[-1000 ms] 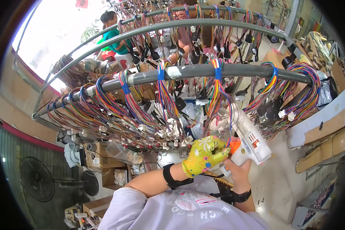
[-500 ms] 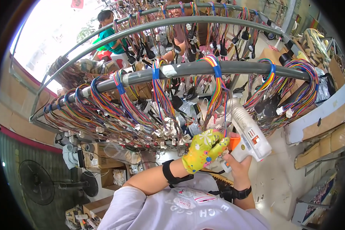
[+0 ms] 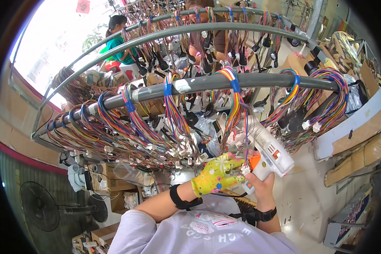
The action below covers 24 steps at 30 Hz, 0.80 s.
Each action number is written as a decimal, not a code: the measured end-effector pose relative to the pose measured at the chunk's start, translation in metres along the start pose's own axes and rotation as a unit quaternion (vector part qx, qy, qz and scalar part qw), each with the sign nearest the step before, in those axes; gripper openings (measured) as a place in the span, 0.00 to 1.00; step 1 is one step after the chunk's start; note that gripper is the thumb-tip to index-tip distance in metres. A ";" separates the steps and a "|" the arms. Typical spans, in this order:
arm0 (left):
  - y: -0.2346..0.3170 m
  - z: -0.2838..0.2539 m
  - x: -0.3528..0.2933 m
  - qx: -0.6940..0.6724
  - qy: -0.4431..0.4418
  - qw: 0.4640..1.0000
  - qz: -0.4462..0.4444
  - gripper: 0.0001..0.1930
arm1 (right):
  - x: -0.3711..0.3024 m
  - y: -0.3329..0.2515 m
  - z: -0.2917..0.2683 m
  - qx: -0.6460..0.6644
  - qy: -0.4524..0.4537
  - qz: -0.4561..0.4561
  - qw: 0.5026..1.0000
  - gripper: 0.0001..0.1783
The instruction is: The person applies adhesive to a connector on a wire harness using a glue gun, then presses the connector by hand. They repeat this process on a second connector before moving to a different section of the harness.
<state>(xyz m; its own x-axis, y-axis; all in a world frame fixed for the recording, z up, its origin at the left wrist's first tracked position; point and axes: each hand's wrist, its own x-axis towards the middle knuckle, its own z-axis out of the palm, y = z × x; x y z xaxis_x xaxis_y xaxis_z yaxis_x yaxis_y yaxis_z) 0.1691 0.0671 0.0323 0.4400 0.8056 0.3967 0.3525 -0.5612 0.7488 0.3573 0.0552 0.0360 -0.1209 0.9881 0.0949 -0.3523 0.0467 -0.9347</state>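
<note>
My left hand [image 3: 216,175], in a yellow flowered glove, has its fingertips closed on a small white connector [image 3: 245,169] at the end of thin wires. The wires run up into a multicoloured wire bundle [image 3: 234,111], which hangs over a grey rail [image 3: 199,83] and is tied with blue tape. My bare right hand [image 3: 263,186] is wrapped round the grip of a white hot glue gun [image 3: 279,157] with an orange trigger. The gun's body slants up and left, its front end close to the hanging wires. Its nozzle tip is hard to make out.
Several more taped wire bundles [image 3: 146,122] hang along the rail, with further loaded rails [image 3: 178,28] behind. Two people sit beyond them. A fan [image 3: 40,206] and cardboard boxes [image 3: 110,175] stand at the left; a white-edged panel [image 3: 351,131] is at the right.
My left hand has shifted slightly left and down, and the white connector at its fingertips now shows plainly. The glue gun has moved a little left, still in my right hand.
</note>
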 end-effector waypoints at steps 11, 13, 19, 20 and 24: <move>-0.012 0.022 0.002 -0.243 0.076 0.963 -0.094 0.14 | 0.006 0.000 0.001 -0.014 -0.013 0.008 1.000 0.37; -0.013 0.027 -0.002 -0.346 0.095 0.923 -0.138 0.13 | 0.005 0.005 -0.001 -0.019 0.000 0.013 1.000 0.36; -0.018 0.030 -0.007 -0.525 0.169 0.791 -0.264 0.16 | -0.009 0.003 -0.002 -0.023 0.054 0.006 0.998 0.35; -0.017 0.029 -0.005 -0.494 0.169 0.807 -0.276 0.15 | -0.013 0.005 -0.008 -0.035 0.041 0.005 0.999 0.35; -0.026 0.041 0.004 -0.503 0.262 0.768 -0.296 0.15 | -0.032 -0.003 -0.020 -0.041 0.055 0.042 0.997 0.35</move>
<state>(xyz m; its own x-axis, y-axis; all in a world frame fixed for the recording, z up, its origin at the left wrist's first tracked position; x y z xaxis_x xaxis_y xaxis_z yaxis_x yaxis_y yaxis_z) 0.1961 0.0773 -0.0075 -0.0376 0.9769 -0.2105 -0.5706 0.1519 0.8071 0.3805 0.0263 0.0293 -0.0427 0.9989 -0.0192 -0.2670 -0.0299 -0.9632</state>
